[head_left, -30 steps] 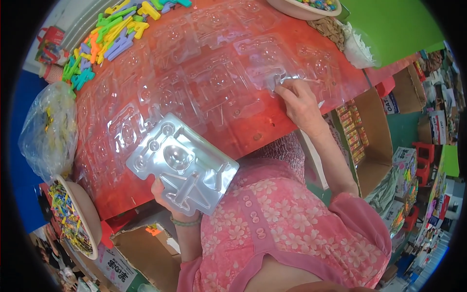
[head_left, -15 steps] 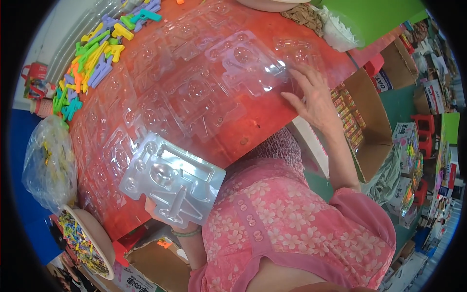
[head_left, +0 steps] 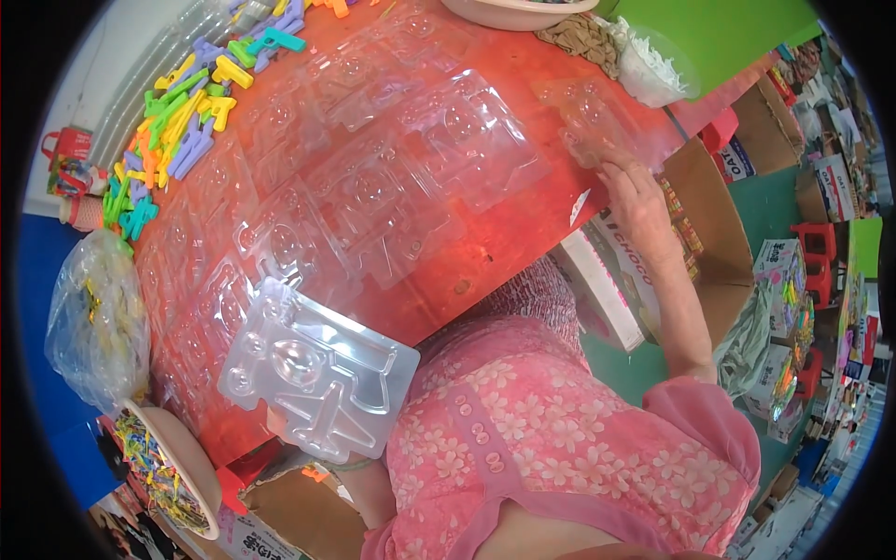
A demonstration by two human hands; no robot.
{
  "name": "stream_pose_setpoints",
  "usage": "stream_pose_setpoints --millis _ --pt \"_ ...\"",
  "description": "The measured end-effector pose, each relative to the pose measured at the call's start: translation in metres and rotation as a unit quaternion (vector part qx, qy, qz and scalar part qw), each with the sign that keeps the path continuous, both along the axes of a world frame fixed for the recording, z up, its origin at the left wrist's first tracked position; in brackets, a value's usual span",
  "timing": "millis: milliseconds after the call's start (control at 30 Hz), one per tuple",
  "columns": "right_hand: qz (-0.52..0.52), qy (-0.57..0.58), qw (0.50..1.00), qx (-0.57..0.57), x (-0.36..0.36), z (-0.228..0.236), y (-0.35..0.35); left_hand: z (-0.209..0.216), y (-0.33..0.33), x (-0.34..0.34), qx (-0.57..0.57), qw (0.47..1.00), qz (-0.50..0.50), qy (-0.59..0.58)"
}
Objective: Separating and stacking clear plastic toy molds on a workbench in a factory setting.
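My left hand [head_left: 277, 426], mostly hidden, holds a stack of clear plastic blister trays [head_left: 322, 373] in front of my body at the table's near left edge. The trays have moulded hollows, one round and one shaped like a small plane. At the table's right side, my right hand [head_left: 637, 201] has its fingers together on the near edge of a single clear blister tray [head_left: 590, 110]. That tray lies on the red tabletop, slightly blurred. Many more blister trays [head_left: 383, 191] cover the table in rows between my hands.
Colourful toy guns [head_left: 191, 103] are heaped at the far left. A clear bag [head_left: 98, 317] and a basin [head_left: 205, 467] of small coloured pieces stand left. A bowl of white pieces [head_left: 649, 75] is far right. Cardboard boxes [head_left: 723, 252] stand beside the table.
My right hand has moved right, from beside one laid tray to the tray at the table's right side, and its fingers have closed. The stack in my left hand has shifted slightly left and down.
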State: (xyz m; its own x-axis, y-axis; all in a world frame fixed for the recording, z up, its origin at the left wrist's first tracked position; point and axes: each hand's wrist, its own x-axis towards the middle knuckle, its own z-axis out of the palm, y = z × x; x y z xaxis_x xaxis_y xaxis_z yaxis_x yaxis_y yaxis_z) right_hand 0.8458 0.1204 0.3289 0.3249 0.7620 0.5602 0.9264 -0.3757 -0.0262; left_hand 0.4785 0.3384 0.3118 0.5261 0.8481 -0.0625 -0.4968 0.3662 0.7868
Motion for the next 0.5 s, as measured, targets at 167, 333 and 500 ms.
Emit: stream_pose_setpoints --millis 167,333,500 --pt "0.051 -0.008 0.997 0.054 0.025 0.000 0.022 -0.002 -0.002 0.004 -0.003 0.998 -0.038 -0.044" --pt "0.088 0.036 0.995 0.031 0.046 -0.014 0.043 -0.006 -0.008 0.004 -0.004 0.994 -0.069 -0.083" --pt "0.103 0.029 0.994 0.006 0.050 -0.016 0.055 -0.008 -0.017 0.006 -0.010 0.987 -0.109 -0.118"
